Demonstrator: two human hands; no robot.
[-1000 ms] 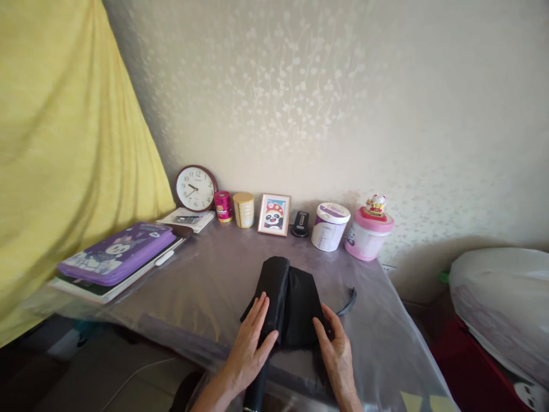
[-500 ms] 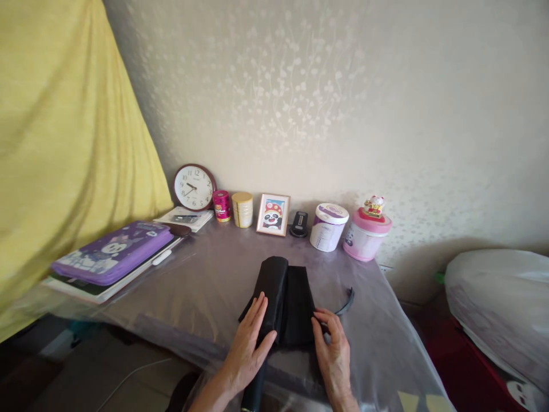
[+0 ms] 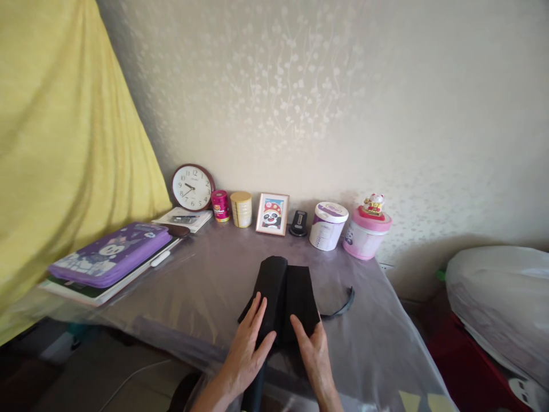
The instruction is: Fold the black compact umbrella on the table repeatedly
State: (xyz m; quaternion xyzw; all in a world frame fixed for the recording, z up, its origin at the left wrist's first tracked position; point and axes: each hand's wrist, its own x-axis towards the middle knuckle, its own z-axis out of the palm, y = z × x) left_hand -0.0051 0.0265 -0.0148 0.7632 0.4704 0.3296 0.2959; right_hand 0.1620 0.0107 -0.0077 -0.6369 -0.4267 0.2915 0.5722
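Note:
A folded black umbrella (image 3: 281,289) lies on the table (image 3: 206,286), its canopy gathered into flat folds and its black handle (image 3: 254,392) sticking off the near edge. My left hand (image 3: 249,346) rests flat on the left fold, fingers stretched out. My right hand (image 3: 312,349) lies flat on the right fold, fingers extended along the fabric. A black strap (image 3: 341,306) trails from the umbrella to the right.
Along the wall stand a clock (image 3: 193,187), a red tin (image 3: 221,205), a tan tin (image 3: 241,209), a panda picture frame (image 3: 273,214), a white tub (image 3: 328,225) and a pink jar (image 3: 366,232). A purple case (image 3: 111,253) sits on books at left. A yellow curtain (image 3: 60,149) hangs left.
My right hand has slid left from the umbrella's right edge onto the fold and flattened out. My left hand has stayed in place.

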